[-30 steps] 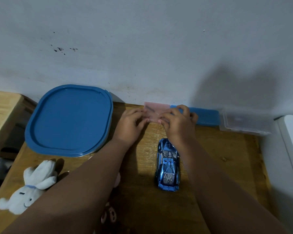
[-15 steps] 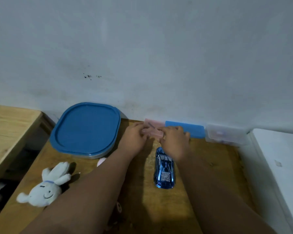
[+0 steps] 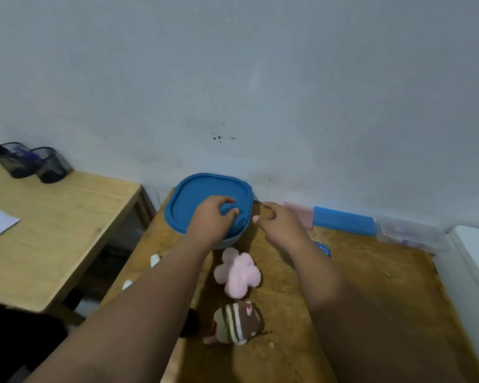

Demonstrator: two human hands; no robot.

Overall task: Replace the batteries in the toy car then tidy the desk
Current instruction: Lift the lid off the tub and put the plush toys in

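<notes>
Getting the blue lid off the container

My left grip (image 3: 212, 219) rests bent fingers on the lid (image 3: 194, 200), grasping nothing. My right grip (image 3: 280, 225) hangs released beside its rim. The toy car (image 3: 323, 248) peeks out behind my right wrist. I should steady the tub and lift one corner.

under the left hand (image 3: 212, 219), a smooth matt blue plastic lid (image 3: 202, 189); past the right hand (image 3: 281, 225), clear plastic box (image 3: 409, 233); between the forearms, fuzzy pink plush (image 3: 237, 272) on worn wooden desk (image 3: 371, 275).

toy car (image 3: 323, 249) mostly behind right forearm (image 3: 329, 288)
</notes>
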